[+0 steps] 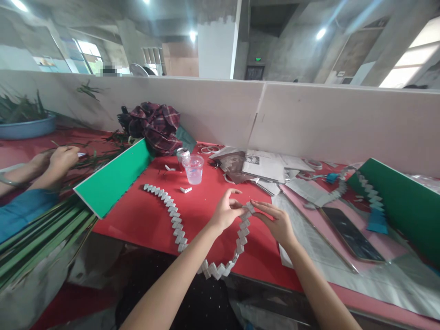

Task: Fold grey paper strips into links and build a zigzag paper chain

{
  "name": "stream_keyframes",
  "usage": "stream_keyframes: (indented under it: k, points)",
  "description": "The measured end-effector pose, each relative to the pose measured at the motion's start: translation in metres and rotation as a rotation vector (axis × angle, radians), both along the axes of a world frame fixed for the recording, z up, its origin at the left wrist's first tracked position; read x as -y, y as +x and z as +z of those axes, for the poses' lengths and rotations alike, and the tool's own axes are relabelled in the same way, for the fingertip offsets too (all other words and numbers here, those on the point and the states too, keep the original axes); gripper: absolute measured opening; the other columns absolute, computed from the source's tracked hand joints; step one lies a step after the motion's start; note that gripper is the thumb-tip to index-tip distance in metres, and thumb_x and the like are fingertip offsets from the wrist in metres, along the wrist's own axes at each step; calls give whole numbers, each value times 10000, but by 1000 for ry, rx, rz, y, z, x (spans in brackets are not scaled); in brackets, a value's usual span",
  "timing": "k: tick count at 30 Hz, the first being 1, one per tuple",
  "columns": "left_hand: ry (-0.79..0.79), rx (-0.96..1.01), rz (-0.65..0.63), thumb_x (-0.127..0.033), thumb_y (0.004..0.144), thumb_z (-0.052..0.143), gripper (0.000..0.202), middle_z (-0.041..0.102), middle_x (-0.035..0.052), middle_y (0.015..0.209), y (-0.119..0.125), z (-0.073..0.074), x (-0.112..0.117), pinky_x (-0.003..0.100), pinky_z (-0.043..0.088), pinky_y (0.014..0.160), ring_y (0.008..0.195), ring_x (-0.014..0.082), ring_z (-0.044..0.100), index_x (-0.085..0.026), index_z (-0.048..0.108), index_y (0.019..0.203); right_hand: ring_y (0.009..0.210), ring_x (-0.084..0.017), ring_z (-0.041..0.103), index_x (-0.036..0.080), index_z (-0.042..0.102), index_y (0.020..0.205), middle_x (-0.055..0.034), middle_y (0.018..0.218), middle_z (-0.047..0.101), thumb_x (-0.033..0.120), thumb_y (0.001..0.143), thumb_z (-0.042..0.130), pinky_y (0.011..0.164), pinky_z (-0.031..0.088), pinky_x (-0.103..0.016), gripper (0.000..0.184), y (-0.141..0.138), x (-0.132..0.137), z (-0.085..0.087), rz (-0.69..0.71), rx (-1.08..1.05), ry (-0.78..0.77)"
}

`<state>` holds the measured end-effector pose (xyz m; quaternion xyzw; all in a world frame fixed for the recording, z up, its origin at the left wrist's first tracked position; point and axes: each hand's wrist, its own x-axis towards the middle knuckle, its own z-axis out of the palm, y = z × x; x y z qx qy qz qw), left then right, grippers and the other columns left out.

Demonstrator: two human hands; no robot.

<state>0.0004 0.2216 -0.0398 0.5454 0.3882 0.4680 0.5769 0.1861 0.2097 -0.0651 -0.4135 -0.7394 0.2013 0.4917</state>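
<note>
A long chain of folded grey paper links (176,221) curves across the red table (144,215) and hangs over its front edge. My left hand (225,211) pinches the chain's near end from the left. My right hand (277,221) pinches the same end from the right, fingertips meeting the left hand's at the last link (248,209). One loose folded link (186,189) lies beside a clear plastic cup (194,168).
A green divider board (113,178) stands at the left, another (402,206) at the right. A phone (352,233) lies on pink sheets with newspaper (264,166) behind. A plaid cloth (154,124) is at the back. Another person's hands (57,160) work green leaves at the left.
</note>
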Motion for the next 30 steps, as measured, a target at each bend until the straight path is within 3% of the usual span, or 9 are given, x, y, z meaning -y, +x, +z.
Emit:
stream_keyframes:
  k: [20,30]
  points:
    - [4,1,-57,-178,695,688,432,609,-8,700,3,-8,0,266,483,638,659,133,605,-203,462,1063,918,-189,656,315,637,1131,-15,1049,690,175,867,553,831,535,-336,311,5,1,-15,-116,199,300]
    - [-32,21,-72,-154,688,692,427,592,-22,663,6,-6,1,270,486,646,636,125,599,-198,469,1049,876,-193,650,270,661,1037,-32,965,702,192,875,535,803,516,-339,219,0,4,-8,-138,201,306]
